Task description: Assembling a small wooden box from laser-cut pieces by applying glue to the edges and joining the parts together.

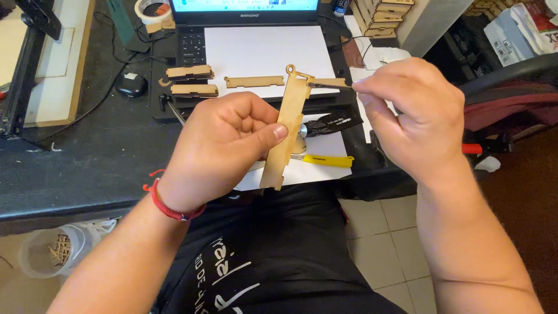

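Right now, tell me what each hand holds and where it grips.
Left hand pinches the long wooden strip at mid-length, thumb in front. Right hand holds a thin metal tool by its rear end.

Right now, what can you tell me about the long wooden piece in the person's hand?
The wooden strip is thin, flat and pale tan, like laser-cut plywood, with notches along its edges and a small ring-shaped loop at its top end. It stands almost upright, leaning slightly, above the person's lap at the desk's front edge. The left hand pinches it at the middle, thumb flat on its face. The right hand holds a thin dark tool whose tip meets the strip near the top.
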